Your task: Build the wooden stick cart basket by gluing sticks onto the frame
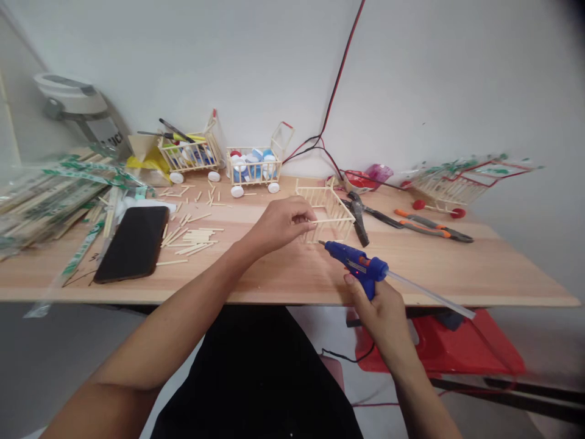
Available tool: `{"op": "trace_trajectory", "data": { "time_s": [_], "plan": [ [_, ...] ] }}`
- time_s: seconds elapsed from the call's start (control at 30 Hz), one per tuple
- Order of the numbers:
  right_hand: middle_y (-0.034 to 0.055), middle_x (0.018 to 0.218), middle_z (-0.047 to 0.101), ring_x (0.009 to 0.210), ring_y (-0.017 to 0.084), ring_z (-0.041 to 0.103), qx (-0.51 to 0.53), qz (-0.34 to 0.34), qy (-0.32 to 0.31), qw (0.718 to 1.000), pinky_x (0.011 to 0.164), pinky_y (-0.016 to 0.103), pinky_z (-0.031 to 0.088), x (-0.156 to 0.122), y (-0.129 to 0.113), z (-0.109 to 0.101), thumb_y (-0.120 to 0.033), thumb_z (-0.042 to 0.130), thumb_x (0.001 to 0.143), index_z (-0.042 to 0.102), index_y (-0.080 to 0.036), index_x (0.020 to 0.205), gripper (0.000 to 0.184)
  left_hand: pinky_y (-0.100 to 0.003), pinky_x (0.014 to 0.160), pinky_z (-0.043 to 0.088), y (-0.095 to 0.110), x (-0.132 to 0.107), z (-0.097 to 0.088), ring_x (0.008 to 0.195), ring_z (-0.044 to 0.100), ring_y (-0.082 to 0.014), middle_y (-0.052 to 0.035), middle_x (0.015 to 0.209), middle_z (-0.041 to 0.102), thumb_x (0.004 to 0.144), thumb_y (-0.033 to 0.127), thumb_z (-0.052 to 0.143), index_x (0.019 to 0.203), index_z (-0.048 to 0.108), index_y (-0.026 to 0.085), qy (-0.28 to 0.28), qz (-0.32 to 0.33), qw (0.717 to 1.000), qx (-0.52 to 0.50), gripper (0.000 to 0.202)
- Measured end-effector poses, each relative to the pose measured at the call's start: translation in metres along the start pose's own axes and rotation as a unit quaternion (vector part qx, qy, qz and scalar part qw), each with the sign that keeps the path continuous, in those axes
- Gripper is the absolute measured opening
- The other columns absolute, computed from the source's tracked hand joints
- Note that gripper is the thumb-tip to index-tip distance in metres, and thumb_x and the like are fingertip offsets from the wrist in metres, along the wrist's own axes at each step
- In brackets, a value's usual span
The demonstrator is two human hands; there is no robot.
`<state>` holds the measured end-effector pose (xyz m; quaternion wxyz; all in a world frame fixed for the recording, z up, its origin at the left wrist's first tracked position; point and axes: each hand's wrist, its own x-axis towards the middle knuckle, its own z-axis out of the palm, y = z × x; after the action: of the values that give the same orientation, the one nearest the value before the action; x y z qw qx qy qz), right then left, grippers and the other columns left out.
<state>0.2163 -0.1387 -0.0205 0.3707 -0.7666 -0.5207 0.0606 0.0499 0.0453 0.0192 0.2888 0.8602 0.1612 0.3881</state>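
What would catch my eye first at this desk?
The blue hot glue gun in the right hand stands out, front centre, aimed at a small stick frame that the left hand touches. Behind, by the wall, stand two miniature stick carts on white wheels, holding colourful bottle caps.

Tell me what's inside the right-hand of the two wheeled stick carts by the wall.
The wheeled craft-stick cart holds plastic bottle caps, white, blue and red. The top caps cover whatever lies beneath them and the cart's floor, so neither can be seen.

A wooden-stick cart frame (325, 213) is set on the light wooden tabletop (283, 280), with a flat black smartphone (131, 244) placed left and orange-handled metal pliers (434, 227) right.
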Motion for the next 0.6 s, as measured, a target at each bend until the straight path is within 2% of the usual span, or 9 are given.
{"op": "trace_trajectory", "data": {
  "time_s": [0.2, 0.27, 0.37, 0.47, 0.6],
  "plan": [
    [0.0072, 0.07, 0.068, 0.063, 0.023, 0.062, 0.014, 0.005, -0.002, 1.0, 0.059, 0.031, 0.046, 0.0001, -0.0005, -0.0014, -0.061, 0.048, 0.085, 0.07, -0.016, 0.1, 0.052, -0.026, 0.072, 0.049, 0.0004, -0.0002, -0.0002, 0.079, 0.063, -0.0147, -0.0062, 0.088, 0.069, 0.08, 0.013, 0.066, 0.08, 0.07, 0.014, 0.001, -0.003, 1.0, -0.005, 0.004],
    [0.0069, 0.068, 0.067, 0.063, 0.023, 0.062, 0.022, 0.012, -0.004, 1.0, 0.059, 0.031, 0.046, 0.0009, -0.0007, -0.0031, -0.062, 0.048, 0.084, 0.069, -0.017, 0.096, 0.051, -0.026, 0.071, 0.049, 0.0007, -0.0003, -0.0004, 0.079, 0.063, -0.0147, -0.0063, 0.088, 0.069, 0.08, 0.013, 0.067, 0.08, 0.07, 0.014, 0.0, -0.003, 1.0, -0.006, 0.004],
    [0.0049, 0.059, 0.063, 0.056, 0.02, 0.058, 0.048, 0.036, -0.007, 0.998, 0.055, 0.03, 0.044, 0.002, -0.0009, -0.0055, -0.064, 0.049, 0.083, 0.065, -0.018, 0.079, 0.049, -0.026, 0.071, 0.049, 0.0009, -0.0004, -0.0004, 0.079, 0.063, -0.0145, -0.0061, 0.088, 0.069, 0.081, 0.013, 0.066, 0.08, 0.07, 0.014, -0.003, -0.001, 1.0, -0.003, 0.004],
    [0.0015, 0.05, 0.055, 0.047, 0.015, 0.051, 0.13, 0.068, -0.047, 0.988, 0.05, 0.028, 0.04, 0.0024, -0.0013, -0.0064, -0.065, 0.049, 0.084, 0.06, -0.018, 0.07, 0.05, -0.025, 0.071, 0.049, 0.0009, -0.0006, -0.0002, 0.078, 0.062, -0.0142, -0.0061, 0.088, 0.069, 0.081, 0.014, 0.066, 0.08, 0.07, 0.014, -0.003, -0.001, 1.0, -0.003, 0.004],
    [-0.0014, 0.048, 0.05, 0.045, 0.012, 0.044, 0.273, 0.103, -0.075, 0.954, 0.045, 0.024, 0.035, 0.0027, -0.0014, -0.0087, -0.063, 0.053, 0.085, 0.059, -0.018, 0.079, 0.046, -0.025, 0.07, 0.049, -0.0001, -0.0006, 0.0003, 0.077, 0.062, -0.0141, -0.0058, 0.087, 0.068, 0.081, 0.015, 0.066, 0.081, 0.07, 0.014, -0.003, 0.001, 1.0, -0.006, 0.004]
  ]
}}
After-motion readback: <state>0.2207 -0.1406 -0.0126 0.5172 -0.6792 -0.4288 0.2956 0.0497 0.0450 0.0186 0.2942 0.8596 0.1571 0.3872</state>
